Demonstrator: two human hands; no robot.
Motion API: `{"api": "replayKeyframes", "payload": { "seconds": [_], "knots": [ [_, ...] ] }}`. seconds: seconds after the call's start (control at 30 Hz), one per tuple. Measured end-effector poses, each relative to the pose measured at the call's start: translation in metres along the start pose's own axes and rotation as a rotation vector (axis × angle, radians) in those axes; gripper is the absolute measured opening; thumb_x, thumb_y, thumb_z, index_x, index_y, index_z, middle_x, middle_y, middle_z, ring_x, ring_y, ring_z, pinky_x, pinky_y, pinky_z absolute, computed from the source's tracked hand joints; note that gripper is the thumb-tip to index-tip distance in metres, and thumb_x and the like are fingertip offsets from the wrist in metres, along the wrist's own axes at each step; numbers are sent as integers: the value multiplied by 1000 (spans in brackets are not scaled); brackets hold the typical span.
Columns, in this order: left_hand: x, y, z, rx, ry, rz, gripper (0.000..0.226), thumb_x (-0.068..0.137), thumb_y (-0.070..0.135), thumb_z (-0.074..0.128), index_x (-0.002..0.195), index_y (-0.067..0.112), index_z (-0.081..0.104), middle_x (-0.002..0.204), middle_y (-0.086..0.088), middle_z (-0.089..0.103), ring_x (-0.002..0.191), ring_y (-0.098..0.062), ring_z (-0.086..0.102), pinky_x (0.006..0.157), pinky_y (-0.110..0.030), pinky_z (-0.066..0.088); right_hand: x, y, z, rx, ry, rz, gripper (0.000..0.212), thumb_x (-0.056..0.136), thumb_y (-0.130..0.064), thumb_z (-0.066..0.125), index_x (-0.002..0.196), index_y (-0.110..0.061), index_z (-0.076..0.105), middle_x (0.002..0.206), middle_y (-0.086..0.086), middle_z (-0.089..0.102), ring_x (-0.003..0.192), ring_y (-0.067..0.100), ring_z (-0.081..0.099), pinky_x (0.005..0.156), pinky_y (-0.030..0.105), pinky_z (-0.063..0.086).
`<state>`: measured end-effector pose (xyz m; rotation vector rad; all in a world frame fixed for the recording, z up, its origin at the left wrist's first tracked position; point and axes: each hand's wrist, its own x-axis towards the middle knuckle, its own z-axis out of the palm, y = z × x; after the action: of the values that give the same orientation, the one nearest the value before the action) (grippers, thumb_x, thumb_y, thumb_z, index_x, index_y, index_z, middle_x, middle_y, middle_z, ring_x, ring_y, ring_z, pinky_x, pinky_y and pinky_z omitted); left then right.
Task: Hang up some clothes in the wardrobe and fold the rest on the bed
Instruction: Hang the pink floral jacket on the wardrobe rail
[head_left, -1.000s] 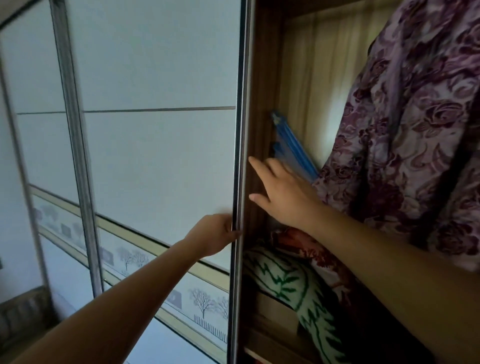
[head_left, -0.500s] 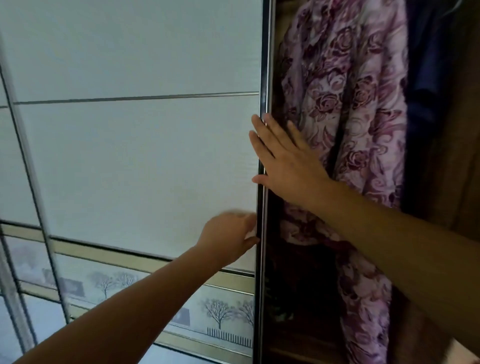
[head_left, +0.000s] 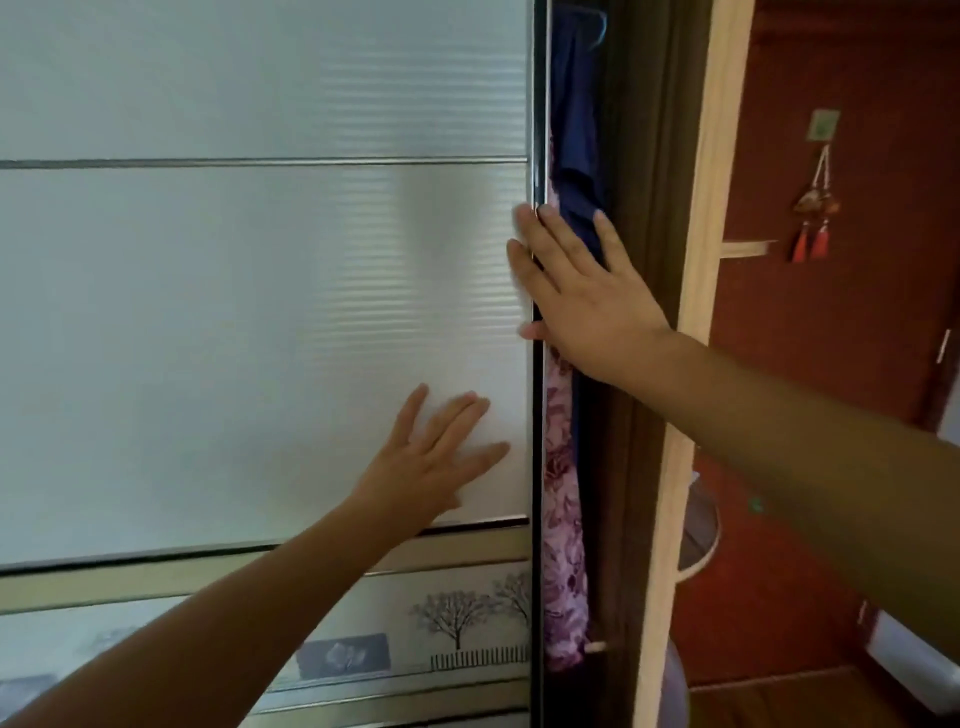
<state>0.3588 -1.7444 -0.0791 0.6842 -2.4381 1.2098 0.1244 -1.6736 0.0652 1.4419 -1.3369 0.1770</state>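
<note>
The wardrobe's white sliding door fills the left of the view, with only a narrow gap left at its right edge. My left hand lies flat on the door panel, fingers spread. My right hand presses flat against the door's dark metal edge, fingers apart, holding nothing. Through the gap hang a purple floral garment and a dark blue garment above it.
The wardrobe's light wooden side frame stands right of the gap. Beyond it is a red-brown door with a tasselled ornament hanging from a hook. A decorative band with trees runs along the sliding door's lower part.
The sliding door has travelled right, narrowing the opening from wide to a slit. My left hand went from gripping the door's edge to lying flat on the panel. The view swung right.
</note>
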Motion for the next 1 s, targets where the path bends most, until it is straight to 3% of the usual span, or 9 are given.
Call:
{"api": "replayKeyframes", "payload": {
  "seconds": [0.17,0.37,0.67,0.83,0.87,0.93,1.0],
  "knots": [
    [33,24,3,38,28,101,110,68,60,80,157,31,22,166,-19,0,154,-33,0,119,-64,8,-31,33,1,-133,-84,40,82,101,-51,37,159,-5,2,165,20,-16,154,31,-12,116,70,4],
    [67,49,3,17,57,137,107,68,60,79,156,30,25,166,-18,-2,154,-32,0,120,-62,7,-48,56,2,-253,-217,90,79,102,-51,26,158,-4,-4,164,20,-17,152,35,-19,115,71,1],
    [85,65,3,-2,63,142,107,69,58,79,156,29,24,166,-18,-6,154,-32,-2,120,-61,7,-61,69,4,-213,-274,97,75,105,-44,24,157,-2,-10,162,21,-22,151,34,-21,119,64,0],
    [82,63,-8,-96,40,145,99,70,55,80,153,29,33,167,-17,1,154,-30,1,121,-59,9,-58,59,0,-112,-302,151,73,102,-20,36,156,0,-9,162,22,-22,151,36,-19,120,62,4],
    [80,62,-12,-181,55,131,93,72,53,79,151,29,36,166,-16,7,154,-30,6,122,-56,12,-58,54,-4,-58,-298,173,74,98,-17,39,157,0,-3,164,21,-17,152,36,-14,120,61,7],
    [69,55,-20,-395,95,58,76,78,47,75,145,27,46,162,-14,27,151,-31,20,120,-51,27,-60,42,-13,90,-236,226,73,89,-13,51,155,-3,22,163,21,13,150,39,14,116,56,24],
    [46,42,-31,-532,129,-60,56,85,44,64,137,25,55,147,-7,48,139,-29,39,109,-48,43,-65,25,-19,263,-98,257,63,83,-16,62,143,-12,43,144,18,41,129,38,42,98,50,39]
  ]
}}
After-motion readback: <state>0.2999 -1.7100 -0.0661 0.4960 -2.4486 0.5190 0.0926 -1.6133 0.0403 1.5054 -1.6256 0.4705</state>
